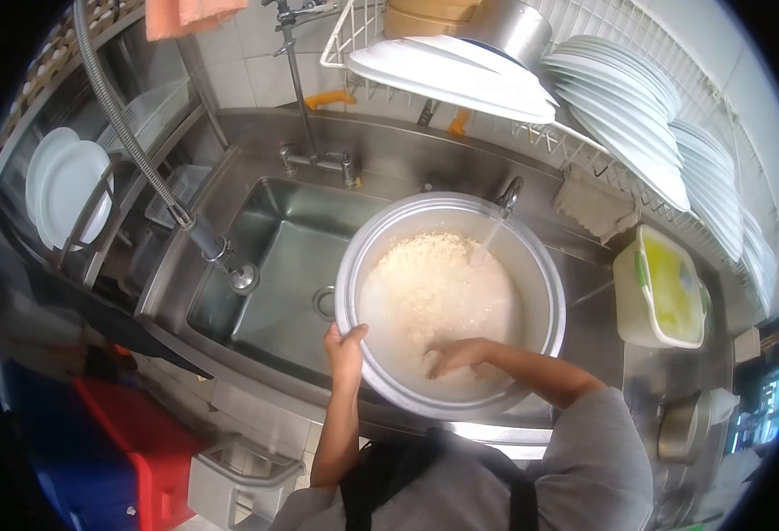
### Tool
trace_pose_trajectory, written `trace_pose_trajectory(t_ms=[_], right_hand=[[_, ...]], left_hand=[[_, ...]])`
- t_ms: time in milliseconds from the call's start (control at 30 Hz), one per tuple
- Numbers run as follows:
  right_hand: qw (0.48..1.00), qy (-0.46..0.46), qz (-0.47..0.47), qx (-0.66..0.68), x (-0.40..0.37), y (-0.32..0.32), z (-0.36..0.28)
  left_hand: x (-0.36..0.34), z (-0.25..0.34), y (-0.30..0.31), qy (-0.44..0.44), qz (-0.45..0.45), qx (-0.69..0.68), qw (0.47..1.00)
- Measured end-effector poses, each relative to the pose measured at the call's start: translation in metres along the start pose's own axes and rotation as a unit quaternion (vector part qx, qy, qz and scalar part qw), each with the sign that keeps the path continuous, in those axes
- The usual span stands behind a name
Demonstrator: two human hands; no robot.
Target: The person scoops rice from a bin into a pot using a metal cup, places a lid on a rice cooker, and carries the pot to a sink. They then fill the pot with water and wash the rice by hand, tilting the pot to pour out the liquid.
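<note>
A large round metal pot point(545, 265) stands over the right part of the steel sink. Inside it, pale rice grains point(420, 274) lie in cloudy water, and a stream from the small curved tap point(511, 195) runs in at the upper right. My left hand point(345, 354) grips the pot's rim at the lower left. My right hand point(458, 356) is inside the pot with its fingertips in the rice and water; its fingers look spread, and nothing separate shows in them.
The sink basin point(292, 257) and a hanging spray hose point(208, 239) are left of the pot. White plates point(620, 115) fill a wire rack above. A pale tub point(659, 288) with yellow-green liquid sits right. Red and blue bins point(155, 469) stand lower left.
</note>
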State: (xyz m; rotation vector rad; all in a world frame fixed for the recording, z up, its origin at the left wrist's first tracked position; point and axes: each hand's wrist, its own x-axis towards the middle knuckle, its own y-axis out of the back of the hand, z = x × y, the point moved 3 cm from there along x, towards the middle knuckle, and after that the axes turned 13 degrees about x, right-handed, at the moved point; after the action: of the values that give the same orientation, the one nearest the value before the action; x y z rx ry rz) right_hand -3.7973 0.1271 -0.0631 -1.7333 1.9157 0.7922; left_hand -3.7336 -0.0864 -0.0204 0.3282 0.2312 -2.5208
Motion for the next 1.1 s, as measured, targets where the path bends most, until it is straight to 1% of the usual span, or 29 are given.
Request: trace_pose_trajectory(t_ms=[33, 67, 133, 167, 233, 300, 367, 400, 433, 467, 500, 533, 567, 633, 700, 767, 800, 833, 867, 900, 967, 1033, 1100], right_hand=[[1.000, 0.002, 0.001, 0.002, 0.002, -0.007, -0.020], [0.996, -0.045, 0.040, 0.070, 0.005, -0.012, -0.042], [0.976, -0.002, 0.184, 0.119, 0.036, -0.016, -0.050], [0.949, 0.088, 0.286, 0.098, 0.063, -0.013, -0.040], [0.939, 0.120, 0.318, 0.049, 0.113, 0.006, -0.039], [0.899, 0.099, 0.416, -0.096, 0.114, 0.031, -0.062], [0.871, 0.077, 0.441, -0.200, 0.136, 0.071, -0.050], [0.899, -0.044, 0.406, -0.159, 0.121, 0.110, -0.058], [0.866, -0.060, 0.454, -0.201, 0.122, 0.128, -0.043], [0.864, -0.101, 0.460, -0.178, 0.099, 0.137, -0.052], [0.835, -0.099, 0.506, -0.195, 0.105, 0.158, -0.028], [0.829, -0.118, 0.512, -0.193, 0.102, 0.175, -0.010], [0.833, -0.154, 0.501, -0.178, 0.083, 0.180, -0.006], [0.852, -0.244, 0.440, -0.149, 0.052, 0.195, 0.018], [0.883, -0.217, 0.403, -0.107, 0.006, 0.176, 0.017], [0.933, -0.197, 0.300, 0.016, 0.005, 0.168, 0.050], [0.965, -0.095, 0.243, -0.016, 0.005, 0.156, 0.068], [0.982, 0.007, 0.182, -0.047, -0.001, 0.133, 0.063], [0.978, -0.059, 0.186, -0.078, -0.007, 0.114, 0.067], [0.968, -0.123, 0.188, -0.108, -0.026, 0.085, 0.029], [0.993, -0.093, 0.013, -0.071, -0.032, 0.049, -0.013], [0.983, -0.114, 0.134, -0.055, 0.002, 0.013, 0.026], [0.987, 0.065, 0.142, -0.036, 0.018, -0.013, -0.003]], left_hand=[[-0.001, 0.001, 0.000, 0.000, -0.001, 0.003, 1.000], [-0.002, 0.001, 0.001, -0.002, -0.008, -0.003, 1.000], [-0.001, 0.001, 0.004, -0.007, -0.012, -0.008, 1.000], [-0.001, -0.001, 0.005, 0.002, -0.010, 0.009, 1.000], [0.000, 0.000, 0.007, 0.008, -0.005, 0.025, 1.000], [-0.003, 0.005, 0.009, 0.035, -0.016, 0.040, 0.998], [-0.005, 0.006, 0.009, 0.031, -0.014, 0.034, 0.999], [-0.005, 0.006, 0.009, 0.028, -0.012, 0.029, 0.999], [-0.006, 0.004, 0.009, 0.027, -0.012, 0.029, 0.999], [-0.004, 0.001, 0.008, 0.017, -0.016, 0.024, 0.999], [-0.002, -0.002, 0.007, 0.008, -0.021, 0.017, 1.000], [-0.001, -0.005, 0.006, 0.007, -0.022, 0.013, 1.000], [0.000, -0.009, 0.005, 0.000, -0.012, 0.002, 1.000], [0.003, -0.014, 0.004, -0.005, -0.003, -0.011, 1.000], [0.006, -0.016, 0.005, -0.003, 0.000, -0.016, 1.000], [0.003, -0.011, 0.003, -0.002, 0.004, -0.020, 1.000], [0.002, -0.007, 0.002, -0.002, 0.007, -0.021, 1.000], [0.000, -0.005, 0.000, 0.001, 0.008, -0.021, 1.000], [-0.001, -0.003, -0.002, -0.003, 0.005, -0.018, 1.000], [-0.002, -0.002, -0.001, -0.007, 0.002, -0.014, 1.000], [0.000, -0.006, 0.000, -0.006, -0.002, -0.020, 1.000], [0.003, -0.003, 0.000, -0.011, -0.008, -0.026, 1.000], [0.002, -0.002, 0.002, -0.008, -0.010, 0.000, 1.000]])
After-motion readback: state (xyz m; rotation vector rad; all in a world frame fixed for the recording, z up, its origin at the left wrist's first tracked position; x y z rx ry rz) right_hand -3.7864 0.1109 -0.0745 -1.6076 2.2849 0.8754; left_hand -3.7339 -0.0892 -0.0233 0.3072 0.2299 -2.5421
